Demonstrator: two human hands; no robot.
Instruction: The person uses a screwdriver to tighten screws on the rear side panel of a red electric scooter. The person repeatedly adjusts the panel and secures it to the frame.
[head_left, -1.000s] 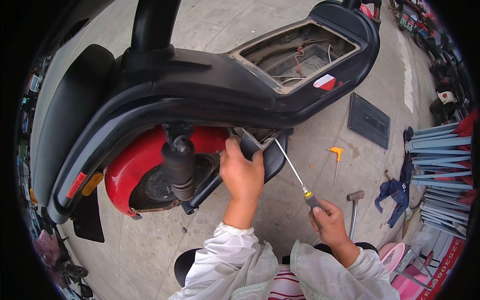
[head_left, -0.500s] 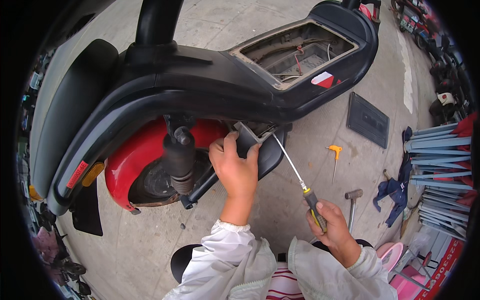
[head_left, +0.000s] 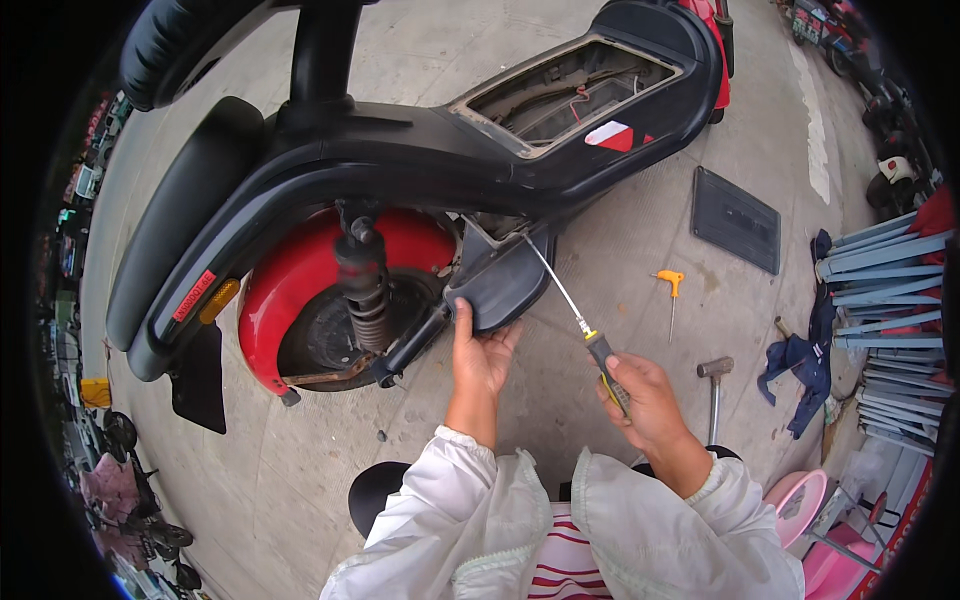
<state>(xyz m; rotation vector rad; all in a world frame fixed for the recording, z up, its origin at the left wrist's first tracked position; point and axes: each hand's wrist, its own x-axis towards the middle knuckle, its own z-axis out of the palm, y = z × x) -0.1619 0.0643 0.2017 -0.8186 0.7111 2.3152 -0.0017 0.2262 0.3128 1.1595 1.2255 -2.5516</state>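
Observation:
In front of me is a black electric scooter (head_left: 420, 150) with a red rear fender (head_left: 290, 265) and a black shock absorber (head_left: 362, 275). My left hand (head_left: 480, 368) grips the lower edge of a black plastic footrest cover (head_left: 500, 285), thumb on its near side and fingers beneath. My right hand (head_left: 650, 400) is wrapped around the grey-and-yellow handle of a long screwdriver (head_left: 560, 285). The screwdriver's tip meets the top of the cover, under the scooter body. Whether it sits on a screw is too small to tell.
On the concrete to the right lie a flat black lid (head_left: 736, 220), an orange-handled hex key (head_left: 671, 290) and a hammer (head_left: 715, 385). Beyond are a dark blue cloth (head_left: 797, 370) and folded blue-grey metal frames (head_left: 890, 300). A pink basin (head_left: 797, 505) stands at lower right.
My left hand has shifted from the cover's upper corner to its lower edge. The screwdriver stays at the cover's top in my right hand. My view has shifted slightly.

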